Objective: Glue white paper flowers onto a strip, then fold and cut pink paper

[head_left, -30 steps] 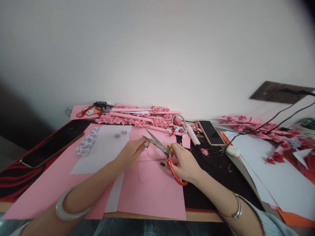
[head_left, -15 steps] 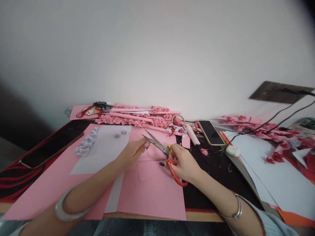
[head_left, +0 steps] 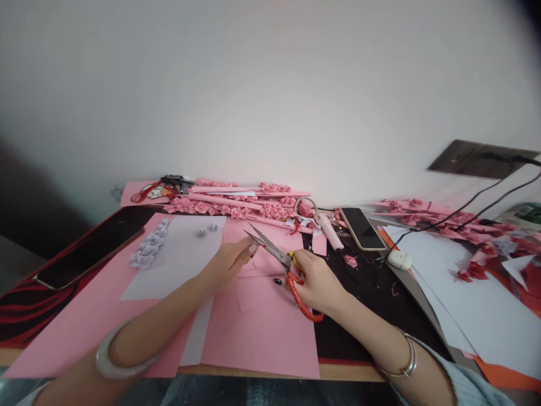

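My right hand is closed around a pair of scissors with red-orange handles, its thumb and fingers about the loops. The blades stand slightly apart and point up to the left. Close by the blades, my left hand is pinched, thumb against fingers; whatever sits between its fingertips is too small to make out. Beneath both hands lie pink paper sheets. On a white sheet left of my left hand rest a row of pale lilac paper flowers and two loose small ones.
Pink paper flower stems are piled along the wall. A pink glue gun and a phone lie behind my right hand. Another dark phone-like slab is at left. White sheets, a white earbud case and cables fill the right.
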A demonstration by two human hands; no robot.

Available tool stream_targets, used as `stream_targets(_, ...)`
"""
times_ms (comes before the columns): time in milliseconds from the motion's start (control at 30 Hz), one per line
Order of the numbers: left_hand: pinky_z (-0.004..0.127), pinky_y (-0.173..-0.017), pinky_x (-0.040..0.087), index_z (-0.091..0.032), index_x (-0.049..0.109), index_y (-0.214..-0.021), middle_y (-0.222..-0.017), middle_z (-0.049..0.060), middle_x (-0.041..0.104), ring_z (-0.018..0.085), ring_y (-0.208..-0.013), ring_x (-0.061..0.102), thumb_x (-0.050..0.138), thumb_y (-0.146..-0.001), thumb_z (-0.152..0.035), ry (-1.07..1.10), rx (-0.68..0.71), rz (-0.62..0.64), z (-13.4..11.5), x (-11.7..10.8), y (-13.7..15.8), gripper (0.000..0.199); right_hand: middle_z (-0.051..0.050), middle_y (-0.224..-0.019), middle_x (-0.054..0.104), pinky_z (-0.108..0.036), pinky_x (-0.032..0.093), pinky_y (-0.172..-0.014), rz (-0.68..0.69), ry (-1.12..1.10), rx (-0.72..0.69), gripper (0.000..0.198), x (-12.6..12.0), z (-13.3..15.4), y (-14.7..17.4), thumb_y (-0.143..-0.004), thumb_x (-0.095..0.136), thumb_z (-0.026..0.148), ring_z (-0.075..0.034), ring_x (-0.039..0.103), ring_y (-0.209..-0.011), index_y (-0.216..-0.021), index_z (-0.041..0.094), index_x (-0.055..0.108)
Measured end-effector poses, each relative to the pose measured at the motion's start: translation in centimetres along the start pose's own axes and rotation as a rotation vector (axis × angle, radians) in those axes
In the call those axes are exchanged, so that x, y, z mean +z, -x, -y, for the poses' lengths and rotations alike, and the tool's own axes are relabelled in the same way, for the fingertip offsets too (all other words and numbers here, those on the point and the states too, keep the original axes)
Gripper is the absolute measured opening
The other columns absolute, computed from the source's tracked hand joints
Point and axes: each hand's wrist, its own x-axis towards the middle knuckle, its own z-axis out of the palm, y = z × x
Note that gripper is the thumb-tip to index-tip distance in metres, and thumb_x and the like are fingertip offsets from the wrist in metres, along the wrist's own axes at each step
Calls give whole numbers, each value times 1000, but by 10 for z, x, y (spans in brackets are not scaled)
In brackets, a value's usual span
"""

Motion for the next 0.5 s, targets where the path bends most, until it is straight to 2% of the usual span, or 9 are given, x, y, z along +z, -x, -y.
stream_targets(167, 22, -49, 24, -19, 41, -76, -54, -7, 28, 9, -47, 28, 22, -92, -29, 1, -15, -21, -1, 1, 0, 26, 3, -64, 40, -22, 26, -49, 5, 18, 2, 30, -2, 1, 0, -69, 57, 28, -10, 37, -52, -62, 21, 29)
stream_targets(500, 22, -49, 25, -18, 44, -81, -55, -6, 30, 9, -48, 29, 23, -91, -31, 17, -18, 16, 2, -1, 0, 27, 3, -62, 40, -22, 25, -49, -20, 65, -31, 28, -3, 0, 0, -70, 57, 29, -10, 36, -51, -60, 21, 32)
